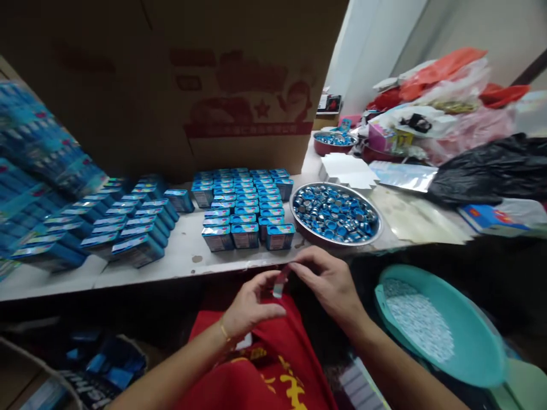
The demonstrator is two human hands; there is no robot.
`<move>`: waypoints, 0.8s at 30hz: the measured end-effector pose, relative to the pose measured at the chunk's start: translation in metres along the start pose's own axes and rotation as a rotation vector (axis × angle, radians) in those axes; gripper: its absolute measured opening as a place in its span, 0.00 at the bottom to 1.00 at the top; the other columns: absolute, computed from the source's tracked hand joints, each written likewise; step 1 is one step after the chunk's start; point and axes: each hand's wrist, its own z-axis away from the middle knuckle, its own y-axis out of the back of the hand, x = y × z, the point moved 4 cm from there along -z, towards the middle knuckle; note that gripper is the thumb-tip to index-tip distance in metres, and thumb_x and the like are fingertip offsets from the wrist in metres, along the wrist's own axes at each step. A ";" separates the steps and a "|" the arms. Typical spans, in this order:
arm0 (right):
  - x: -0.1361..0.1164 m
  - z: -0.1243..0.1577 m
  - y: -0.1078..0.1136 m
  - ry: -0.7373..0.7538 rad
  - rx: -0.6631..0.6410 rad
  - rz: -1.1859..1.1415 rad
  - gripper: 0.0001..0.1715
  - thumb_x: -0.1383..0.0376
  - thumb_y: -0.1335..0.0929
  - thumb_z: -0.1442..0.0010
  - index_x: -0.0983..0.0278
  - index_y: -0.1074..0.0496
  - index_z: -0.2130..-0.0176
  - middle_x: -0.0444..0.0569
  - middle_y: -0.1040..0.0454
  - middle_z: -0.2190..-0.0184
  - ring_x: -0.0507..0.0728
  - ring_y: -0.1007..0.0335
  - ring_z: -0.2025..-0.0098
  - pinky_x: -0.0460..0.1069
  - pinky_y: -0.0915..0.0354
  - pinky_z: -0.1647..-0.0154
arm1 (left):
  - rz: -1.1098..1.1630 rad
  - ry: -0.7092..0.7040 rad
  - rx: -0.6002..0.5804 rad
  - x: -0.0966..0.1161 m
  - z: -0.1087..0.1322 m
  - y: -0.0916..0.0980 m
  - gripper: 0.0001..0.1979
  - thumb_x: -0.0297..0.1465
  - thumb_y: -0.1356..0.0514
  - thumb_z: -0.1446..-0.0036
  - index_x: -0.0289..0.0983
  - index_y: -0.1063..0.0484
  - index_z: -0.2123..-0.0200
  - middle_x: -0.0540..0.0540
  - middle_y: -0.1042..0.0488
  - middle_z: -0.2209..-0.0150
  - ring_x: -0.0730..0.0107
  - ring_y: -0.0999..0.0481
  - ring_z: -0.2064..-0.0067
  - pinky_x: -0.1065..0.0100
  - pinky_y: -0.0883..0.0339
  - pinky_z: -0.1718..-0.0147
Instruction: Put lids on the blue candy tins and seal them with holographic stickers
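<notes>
A small, shiny rectangular piece [280, 282] is between my two hands above my lap; its exact kind is blurred. The thumb and fingers of my right hand [328, 283] pinch its upper end. Beside it, my left hand [250, 306] has its fingers curled near the piece and its thumb held apart; whether they touch is unclear. Just beyond the hands, rows of small blue boxes [244, 234] stand on the white table [188, 263]. A round metal tray [380, 228] heaped with small blue and silver caps lies to their right.
More blue boxes [141, 245] stand at left, by a tall stack of blue packs [38, 142]. A large carton [239, 34] rises behind. On the right are a teal basin [474, 336] of small white pieces, a black bag [496, 165] and heaped plastic bags [453, 91].
</notes>
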 end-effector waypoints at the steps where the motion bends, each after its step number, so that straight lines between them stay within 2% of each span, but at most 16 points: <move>1: 0.004 -0.010 -0.013 -0.034 -0.005 -0.047 0.07 0.62 0.34 0.48 0.64 0.30 0.73 0.46 0.29 0.74 0.52 0.34 0.72 0.46 0.38 0.71 | 0.066 -0.011 0.064 0.005 0.004 0.011 0.28 0.30 0.34 0.63 0.37 0.34 0.54 0.42 0.31 0.56 0.62 0.33 0.54 0.64 0.41 0.55; 5: 0.013 -0.040 -0.059 -0.165 -0.002 -0.248 0.10 0.59 0.33 0.51 0.65 0.29 0.73 0.46 0.29 0.76 0.51 0.36 0.75 0.45 0.40 0.74 | 0.200 0.024 0.287 0.015 0.013 0.045 0.19 0.30 0.36 0.58 0.36 0.32 0.59 0.44 0.27 0.62 0.69 0.29 0.62 0.66 0.38 0.59; 10: 0.015 -0.061 -0.104 -0.292 0.029 -0.438 0.10 0.60 0.31 0.55 0.66 0.29 0.74 0.43 0.30 0.78 0.49 0.39 0.77 0.44 0.43 0.76 | 0.171 0.004 0.528 0.030 0.006 0.095 0.11 0.32 0.37 0.57 0.34 0.30 0.68 0.50 0.28 0.74 0.78 0.32 0.73 0.75 0.40 0.72; 14: 0.015 -0.087 -0.138 -0.323 0.070 -0.527 0.10 0.60 0.30 0.57 0.66 0.28 0.75 0.42 0.31 0.79 0.48 0.40 0.77 0.44 0.44 0.76 | 0.057 -0.055 0.574 0.052 -0.006 0.139 0.10 0.33 0.38 0.56 0.32 0.29 0.70 0.50 0.29 0.75 0.80 0.34 0.74 0.76 0.43 0.73; 17: 0.016 -0.115 -0.162 -0.316 0.120 -0.552 0.10 0.61 0.30 0.58 0.66 0.28 0.75 0.42 0.31 0.80 0.48 0.40 0.76 0.44 0.43 0.74 | -0.027 -0.079 0.600 0.069 -0.023 0.176 0.12 0.34 0.38 0.58 0.32 0.28 0.70 0.51 0.30 0.77 0.80 0.36 0.76 0.75 0.44 0.75; 20: 0.023 -0.147 -0.182 -0.292 0.183 -0.543 0.11 0.61 0.30 0.58 0.66 0.28 0.75 0.43 0.30 0.79 0.49 0.38 0.75 0.45 0.41 0.71 | -0.119 -0.112 0.592 0.084 -0.053 0.212 0.16 0.35 0.37 0.60 0.31 0.29 0.66 0.51 0.30 0.78 0.79 0.36 0.76 0.75 0.46 0.76; 24: 0.041 -0.194 -0.200 -0.251 0.273 -0.407 0.11 0.61 0.32 0.58 0.67 0.28 0.74 0.44 0.29 0.78 0.51 0.36 0.74 0.46 0.40 0.70 | -0.223 -0.142 0.586 0.096 -0.103 0.254 0.18 0.34 0.38 0.62 0.32 0.32 0.66 0.52 0.31 0.81 0.77 0.34 0.76 0.74 0.45 0.76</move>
